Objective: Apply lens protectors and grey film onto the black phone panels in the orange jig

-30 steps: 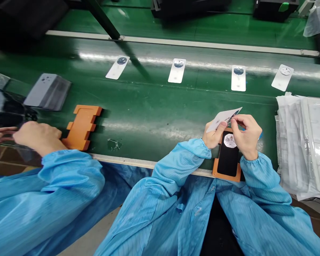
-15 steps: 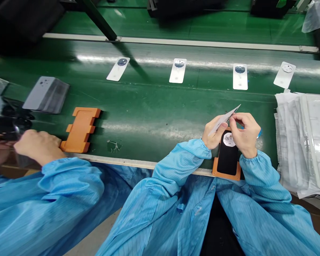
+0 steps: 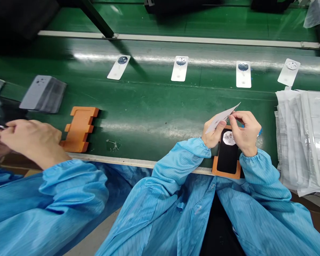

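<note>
My left hand (image 3: 211, 134) grips a thin pale sheet (image 3: 220, 119), tilted up with its far corner pointing away from me; it may be more than one layer. Thumb and fingers of my right hand (image 3: 245, 129) are pinched together at the sheet's right edge. What exactly lies between those fingertips is too small to see. Below both hands, a black phone-shaped panel (image 3: 227, 158) with a silvery round patch (image 3: 229, 138) rests in an orange holder (image 3: 226, 175) at the bench's front edge. My right hand partly covers the panel's upper right.
Several white phone-shaped cards with round camera areas, one of them a card (image 3: 179, 73), lie along the green bench (image 3: 138, 103). Plastic trays and wrapping (image 3: 306, 142) are piled at right. A co-worker's hands (image 3: 29, 138) work at left near another orange holder (image 3: 80, 129) and a grey stack (image 3: 42, 94).
My hands stay nearly in place, with the sheet still held between them. The co-worker's hands have shifted slightly left. The whole view has moved a little.
</note>
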Action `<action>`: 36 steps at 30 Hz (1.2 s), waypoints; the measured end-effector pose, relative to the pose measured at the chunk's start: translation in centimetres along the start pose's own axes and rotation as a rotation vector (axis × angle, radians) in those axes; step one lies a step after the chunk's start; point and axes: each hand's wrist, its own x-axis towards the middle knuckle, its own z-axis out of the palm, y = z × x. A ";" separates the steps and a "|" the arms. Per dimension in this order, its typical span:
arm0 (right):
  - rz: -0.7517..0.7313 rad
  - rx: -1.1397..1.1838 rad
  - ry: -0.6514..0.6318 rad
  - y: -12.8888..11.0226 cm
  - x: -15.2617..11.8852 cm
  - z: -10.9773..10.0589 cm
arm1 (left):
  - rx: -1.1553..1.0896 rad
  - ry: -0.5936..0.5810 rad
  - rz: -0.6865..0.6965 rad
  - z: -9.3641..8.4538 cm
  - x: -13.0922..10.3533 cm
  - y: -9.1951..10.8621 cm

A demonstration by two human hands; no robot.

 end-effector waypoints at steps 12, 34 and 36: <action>-0.024 0.001 0.013 -0.1 -0.1 0.1 | -0.027 -0.004 -0.018 0.1 -0.1 0.0; 0.325 -0.451 -0.032 11.3 -0.8 -6.7 | -0.466 0.282 -0.390 -1.6 2.3 0.2; 0.339 -0.508 -0.088 11.1 -1.7 -8.2 | -0.390 0.231 -0.339 -2.4 1.6 1.3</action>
